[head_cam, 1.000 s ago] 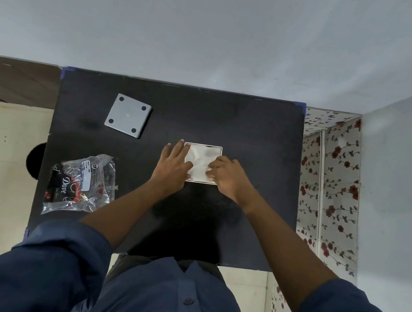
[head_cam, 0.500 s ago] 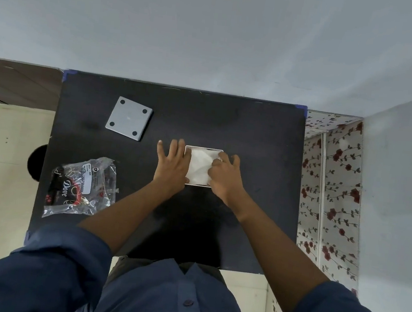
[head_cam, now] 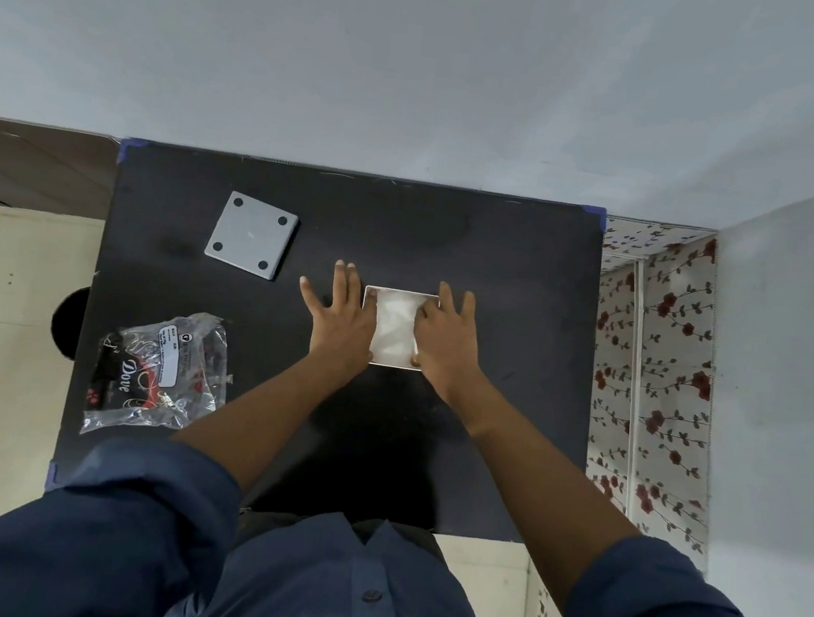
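A small white square box (head_cam: 391,352) lined with crumpled white paper (head_cam: 395,324) sits in the middle of the black table (head_cam: 511,269). My left hand (head_cam: 342,321) lies flat with its fingers straight and spread, covering the box's left edge. On the right edge rests my right hand (head_cam: 447,344), two fingers stretched out past the far corner, the thumb and a bent finger touching the paper. Only the middle strip of the box shows between the hands.
A grey square lid (head_cam: 251,234) with a dark dot in each corner lies at the far left of the table. A crinkled clear plastic bag (head_cam: 159,371) with a dark Dove packet lies near the left edge. A floral-papered wall (head_cam: 657,367) stands to the right.
Both hands have slid apart from the middle of the paper to the box's two sides. The fingers of both hands have straightened.
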